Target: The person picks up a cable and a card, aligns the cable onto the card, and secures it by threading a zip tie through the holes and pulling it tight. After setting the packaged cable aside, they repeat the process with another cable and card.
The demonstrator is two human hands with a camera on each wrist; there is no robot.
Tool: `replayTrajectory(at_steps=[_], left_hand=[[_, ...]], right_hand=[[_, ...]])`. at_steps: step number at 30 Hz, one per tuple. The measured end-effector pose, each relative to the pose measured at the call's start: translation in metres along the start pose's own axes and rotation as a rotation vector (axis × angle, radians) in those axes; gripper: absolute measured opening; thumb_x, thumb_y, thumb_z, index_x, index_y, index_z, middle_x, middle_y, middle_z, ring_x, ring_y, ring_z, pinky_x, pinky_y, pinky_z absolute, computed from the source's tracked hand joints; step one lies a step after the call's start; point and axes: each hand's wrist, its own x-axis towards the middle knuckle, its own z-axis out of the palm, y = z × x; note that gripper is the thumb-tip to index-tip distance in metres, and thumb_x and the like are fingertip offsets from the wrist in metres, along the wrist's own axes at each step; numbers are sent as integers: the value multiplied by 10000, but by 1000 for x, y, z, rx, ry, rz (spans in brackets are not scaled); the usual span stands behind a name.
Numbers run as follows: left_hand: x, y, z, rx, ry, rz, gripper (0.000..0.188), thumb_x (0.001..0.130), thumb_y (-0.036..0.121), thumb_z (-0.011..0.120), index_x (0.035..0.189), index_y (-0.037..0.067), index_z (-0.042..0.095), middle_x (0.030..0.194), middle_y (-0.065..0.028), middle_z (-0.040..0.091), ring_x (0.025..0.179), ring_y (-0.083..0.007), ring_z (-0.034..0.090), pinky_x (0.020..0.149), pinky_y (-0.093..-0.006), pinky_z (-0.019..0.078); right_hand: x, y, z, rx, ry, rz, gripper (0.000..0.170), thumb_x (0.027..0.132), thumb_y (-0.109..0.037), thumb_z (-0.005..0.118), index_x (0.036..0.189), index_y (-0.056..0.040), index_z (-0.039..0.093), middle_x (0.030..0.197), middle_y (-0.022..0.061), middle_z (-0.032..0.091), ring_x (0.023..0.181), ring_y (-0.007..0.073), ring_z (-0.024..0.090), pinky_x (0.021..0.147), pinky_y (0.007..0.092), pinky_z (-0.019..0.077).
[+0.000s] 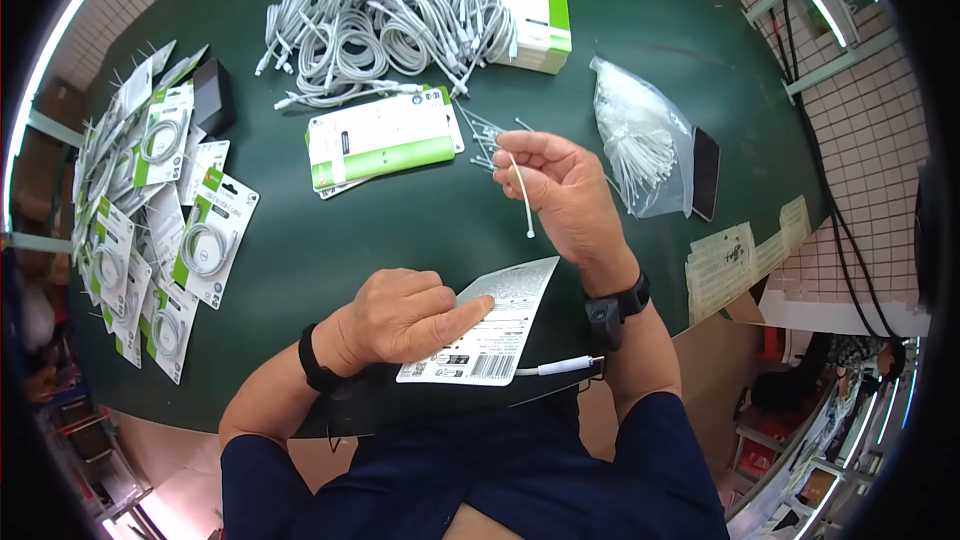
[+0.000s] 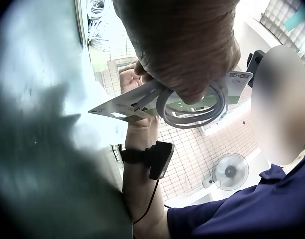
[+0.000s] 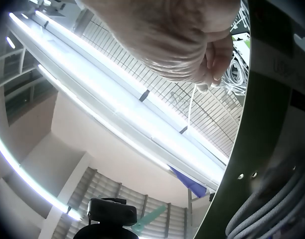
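The left hand [image 1: 410, 318] grips a white and green printed card [image 1: 500, 325] near the table's front edge, thumb on its printed face. In the left wrist view a coiled grey cable [image 2: 192, 117] lies against the card's other face, by the left hand's [image 2: 179, 45] fingers. Above and right of the card, the right hand [image 1: 565, 195] pinches a thin white zip tie [image 1: 525, 202] between thumb and fingers; its small head hangs downward. The right wrist view shows the tie [image 3: 191, 107] below the right hand's [image 3: 177, 45] fingertips. The card stands tilted, apart from the tie.
Coiled cables [image 1: 385, 25] are heaped at the back beside a card stack [image 1: 535, 20]. Flat cards [image 1: 385, 140] lie before them, near loose ties [image 1: 482, 140]. Carded cables [image 1: 160, 210] pile up at left. A bag of ties [image 1: 640, 140] and a phone [image 1: 705, 175] lie at right.
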Motion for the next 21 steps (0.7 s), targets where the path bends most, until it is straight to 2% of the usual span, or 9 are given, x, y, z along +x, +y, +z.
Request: replayTrajectory(at_steps=[3,6,11,18,21], left_hand=[[-3,-3,2,10,49,-19,428,740,53,774,1164,0,748,669,18,480,536,-111,491,433,-278,383],[1,-5,-6,38,22,-13,398,740,54,789,1132,-8,760,673,2,540,534,-125,533,437,-283,404],[2,-3,-10,59,-20,-15,394,737,62,803,1126,6,771,677,1,562,536,-123,553,439,-283,412],[1,-2,-8,62,-27,-23,408,733,70,807,1135,14,774,686,3,560,543,-119,549,439,-281,407],[1,-2,-6,66,-24,-20,410,732,72,807,1137,13,773,688,3,558,545,-119,548,439,-280,406]], right_hand=[[-1,0,-5,-107,-49,-75,232,1025,-72,692,1224,44,717,929,59,733,779,85,668,688,214,536],[-6,-10,-7,-329,-68,-66,219,1010,-49,694,1197,62,720,943,85,747,757,86,684,632,206,530],[-4,-12,-6,-363,-74,-22,222,998,-40,695,1188,73,706,941,98,753,698,83,688,566,194,517],[-6,-17,-4,-366,-148,77,82,1024,-58,658,1029,24,665,922,83,755,634,85,685,533,185,516],[-7,-17,-3,-388,-126,101,92,1038,-72,640,994,8,649,896,75,743,636,81,678,542,189,516]])
